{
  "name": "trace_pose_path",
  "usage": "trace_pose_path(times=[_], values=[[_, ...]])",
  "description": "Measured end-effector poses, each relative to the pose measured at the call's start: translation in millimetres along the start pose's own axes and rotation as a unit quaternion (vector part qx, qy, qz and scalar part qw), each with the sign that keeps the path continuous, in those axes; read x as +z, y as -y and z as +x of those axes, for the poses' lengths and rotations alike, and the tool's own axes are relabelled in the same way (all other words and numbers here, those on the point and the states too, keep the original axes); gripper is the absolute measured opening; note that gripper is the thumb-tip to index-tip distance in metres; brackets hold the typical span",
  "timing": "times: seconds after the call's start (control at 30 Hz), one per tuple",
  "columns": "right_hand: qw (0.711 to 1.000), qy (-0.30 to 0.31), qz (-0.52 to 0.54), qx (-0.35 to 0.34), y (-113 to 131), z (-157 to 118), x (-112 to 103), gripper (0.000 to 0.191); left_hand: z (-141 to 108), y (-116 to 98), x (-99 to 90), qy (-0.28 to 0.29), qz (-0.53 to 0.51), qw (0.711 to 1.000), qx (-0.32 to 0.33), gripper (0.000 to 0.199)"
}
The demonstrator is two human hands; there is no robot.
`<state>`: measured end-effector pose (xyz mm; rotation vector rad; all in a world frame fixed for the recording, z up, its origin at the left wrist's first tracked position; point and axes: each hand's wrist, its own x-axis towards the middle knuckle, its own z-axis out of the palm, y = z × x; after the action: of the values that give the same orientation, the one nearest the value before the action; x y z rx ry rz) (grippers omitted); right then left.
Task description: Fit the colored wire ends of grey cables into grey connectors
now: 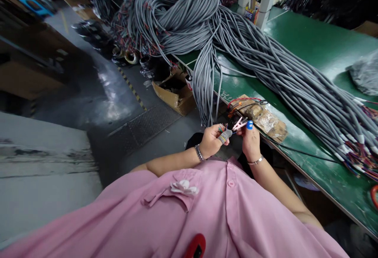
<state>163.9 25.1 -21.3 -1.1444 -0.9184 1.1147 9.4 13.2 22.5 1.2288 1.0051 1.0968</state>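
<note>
In the head view my left hand (pixel 210 142) pinches a small fan of thin coloured wires (pixel 222 128), with a grey cover on its thumb. Close by on the right, my right hand (pixel 251 144) has its fingers drawn together and a blue cover on the thumb. Its fingertips meet a pink clip-like piece (pixel 239 124); what exactly they pinch is partly hidden. Just beyond the hands, at the table edge, lies a taped wooden block (pixel 270 124) with red, orange and black leads around it.
A large heap of grey cables (pixel 180 18) covers the green table (pixel 313 34), one bundle hanging over its edge. Bare coloured wire ends (pixel 362 157) lie at right. An open cardboard box (pixel 174 94) stands on the floor, near a white block-like surface (pixel 44 183).
</note>
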Motion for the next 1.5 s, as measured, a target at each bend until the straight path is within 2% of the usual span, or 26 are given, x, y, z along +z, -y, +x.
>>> trace_pose_path(times=[0.1,0.2,0.37,0.53,0.7,0.83,1.0,1.17,1.33,1.5], values=[[0.996,0.028,0.072,0.044,-1.8,0.8,3.0,0.05,2.6,3.1,-0.3,-0.003,0.012,1.0,0.002,0.033],[0.969,0.068,0.201,0.125,-1.3,6.0,6.9,0.046,3.6,5.9,0.3,0.003,0.014,1.0,-0.003,0.031],[0.948,0.039,0.286,0.133,1.8,10.9,14.1,0.037,5.6,9.4,0.8,0.003,0.011,1.0,-0.017,0.03],[0.941,0.043,0.298,0.157,1.6,7.5,14.3,0.039,5.3,12.2,-0.2,0.001,0.01,1.0,-0.029,0.03],[0.932,0.081,0.298,0.191,-3.7,3.5,5.1,0.049,0.5,9.8,-1.8,0.003,0.004,1.0,-0.027,0.033],[0.936,0.101,0.264,0.207,-4.5,1.8,-2.0,0.051,-2.1,6.3,-5.6,0.005,0.01,1.0,-0.016,0.036],[0.942,0.112,0.243,0.203,6.6,1.5,-1.8,0.044,0.9,0.9,-11.4,-0.03,0.099,0.993,0.058,0.031],[0.954,0.096,0.233,0.164,13.0,1.6,1.9,0.037,5.8,-4.8,-11.5,-0.061,0.234,0.958,0.154,0.021],[0.943,0.091,0.255,0.193,6.6,3.8,4.2,0.039,9.6,-2.4,-8.6,-0.068,0.273,0.941,0.188,0.015],[0.941,0.049,0.276,0.191,1.6,7.6,9.7,0.033,9.9,5.0,-6.9,-0.06,0.293,0.936,0.186,0.015]])
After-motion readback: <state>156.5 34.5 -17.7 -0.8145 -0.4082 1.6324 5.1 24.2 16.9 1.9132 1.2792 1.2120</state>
